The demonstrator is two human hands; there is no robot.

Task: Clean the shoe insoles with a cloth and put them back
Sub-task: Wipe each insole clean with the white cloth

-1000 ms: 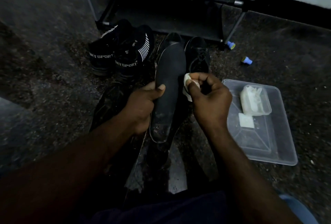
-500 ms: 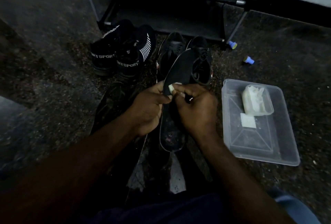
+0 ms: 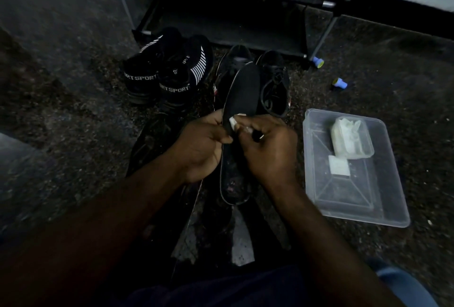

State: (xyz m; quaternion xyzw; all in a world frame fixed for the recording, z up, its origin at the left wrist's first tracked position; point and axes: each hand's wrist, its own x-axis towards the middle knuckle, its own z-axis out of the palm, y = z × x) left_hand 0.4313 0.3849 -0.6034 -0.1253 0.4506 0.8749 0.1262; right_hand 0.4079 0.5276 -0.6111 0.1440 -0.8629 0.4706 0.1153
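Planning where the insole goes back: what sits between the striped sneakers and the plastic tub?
A pair of black lace-up shoes, the held insole overlapping them, head view.

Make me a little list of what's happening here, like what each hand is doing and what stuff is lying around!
left hand: grips the dark insole by its edge
right hand: pinches a small white cloth against the insole
insole state: out of the shoes
shoes: black lace-up pair just behind the insole; SPORT pair to their left
tub: clear plastic tub on the floor beside the right hand, holding a white pack and a white square
back: dark shoe rack
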